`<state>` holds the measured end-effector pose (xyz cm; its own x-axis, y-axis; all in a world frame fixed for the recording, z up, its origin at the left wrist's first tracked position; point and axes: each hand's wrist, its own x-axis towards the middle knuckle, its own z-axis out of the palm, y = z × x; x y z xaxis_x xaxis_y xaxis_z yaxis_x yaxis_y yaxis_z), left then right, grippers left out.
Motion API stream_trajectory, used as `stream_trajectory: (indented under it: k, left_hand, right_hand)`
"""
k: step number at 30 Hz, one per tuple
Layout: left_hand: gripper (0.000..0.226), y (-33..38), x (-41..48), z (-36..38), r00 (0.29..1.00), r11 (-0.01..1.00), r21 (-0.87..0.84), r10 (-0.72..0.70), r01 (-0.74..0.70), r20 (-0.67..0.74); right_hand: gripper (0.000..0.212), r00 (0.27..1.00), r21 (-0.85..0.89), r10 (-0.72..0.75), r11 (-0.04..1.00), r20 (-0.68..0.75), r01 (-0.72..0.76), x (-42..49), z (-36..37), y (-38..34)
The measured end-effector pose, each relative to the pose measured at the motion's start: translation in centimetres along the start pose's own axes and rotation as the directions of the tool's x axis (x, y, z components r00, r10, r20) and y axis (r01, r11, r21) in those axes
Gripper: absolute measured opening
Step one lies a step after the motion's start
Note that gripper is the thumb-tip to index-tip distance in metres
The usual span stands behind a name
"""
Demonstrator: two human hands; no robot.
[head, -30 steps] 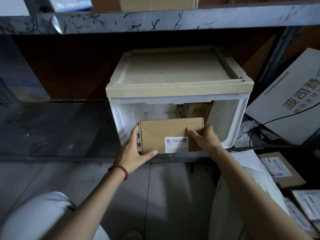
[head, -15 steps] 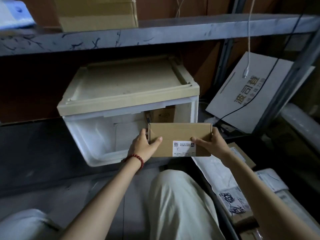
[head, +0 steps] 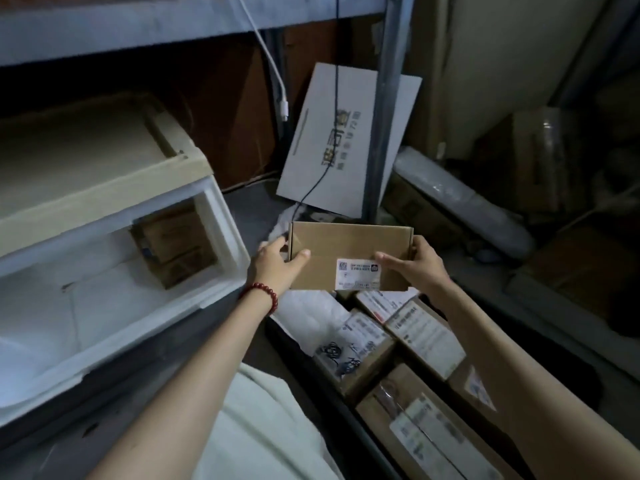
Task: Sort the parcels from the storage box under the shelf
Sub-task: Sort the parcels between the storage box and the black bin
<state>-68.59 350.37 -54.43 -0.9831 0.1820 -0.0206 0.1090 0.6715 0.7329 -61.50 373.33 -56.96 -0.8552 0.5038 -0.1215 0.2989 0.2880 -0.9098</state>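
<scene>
I hold a flat brown cardboard parcel (head: pixel 346 251) with a white label between both hands, in the air to the right of the white storage box (head: pixel 221 220). My left hand (head: pixel 277 268), with a red bead bracelet on its wrist, grips the parcel's left end, thumb on top. My right hand (head: pixel 415 268) grips the right end, thumb by the label. The storage box lies on its side under the grey shelf (head: pixel 138 26), its opening facing me. Another brown parcel (head: pixel 173 247) stands at the back inside it.
Several labelled cardboard parcels (head: pixel 415 341) lie packed together on the floor below the held parcel. A white printed board (head: pixel 339 133) leans against a metal shelf post (head: pixel 384 109). A white cable (head: pixel 273 71) and a black cable hang down. Wrapped goods pile at the right.
Both hands have drawn the parcel out of the storage box and carried it rightward, over the pile of parcels on the floor. My view has swung right with it.
</scene>
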Motion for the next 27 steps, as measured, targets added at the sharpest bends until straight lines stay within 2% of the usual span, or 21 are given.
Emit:
stream_trajectory:
  k: [3, 7, 12, 15, 17, 21, 24, 27]
  left_hand:
    - [0.049, 2.1, 0.5, 4.0, 0.993, 0.997, -0.064, 0.055, -0.049, 0.102]
    - [0.059, 3.9, 0.4, 8.6, 0.969, 0.989, -0.091, 0.129, -0.113, 0.209]
    - [0.063, 6.7, -0.1, 13.8, 0.890, 0.965, -0.047, 0.255, -0.257, 0.379]
    - [0.062, 8.9, -0.7, 16.5, 0.841, 0.945, -0.046, 0.310, -0.324, 0.444]
    - [0.064, 10.2, -1.4, 18.2, 0.814, 0.936, -0.046, 0.327, -0.349, 0.481]
    - [0.064, 11.6, -2.8, 21.4, 0.757, 0.909, -0.032, 0.364, -0.415, 0.543]
    - [0.064, 11.2, -3.4, 23.1, 0.711, 0.918, -0.058, 0.342, -0.392, 0.614]
    - [0.068, 10.4, -3.6, 23.7, 0.671, 0.913, -0.002, 0.301, -0.408, 0.677]
  right_hand:
    - [0.059, 0.994, 0.025, 0.047, 0.999, -0.096, -0.045, -0.4, -3.8, 3.0]
    - [0.066, 0.972, 0.058, 0.130, 0.991, -0.197, -0.121, -1.4, -8.0, 6.6]
    - [0.063, 0.933, 0.148, 0.157, 0.982, -0.324, -0.114, -3.6, -11.8, 10.5]
    - [0.058, 0.894, 0.136, 0.168, 0.983, -0.415, -0.121, -5.3, -13.5, 12.4]
    - [0.058, 0.854, 0.141, 0.197, 0.979, -0.481, -0.146, -6.6, -14.2, 13.4]
    - [0.079, 0.759, 0.160, 0.272, 0.962, -0.591, -0.221, -9.1, -15.2, 15.0]
    - [0.083, 0.730, 0.188, 0.303, 0.953, -0.613, -0.238, -10.7, -15.7, 16.1]
    - [0.074, 0.731, 0.109, 0.310, 0.945, -0.608, -0.309, -11.3, -16.0, 17.3]
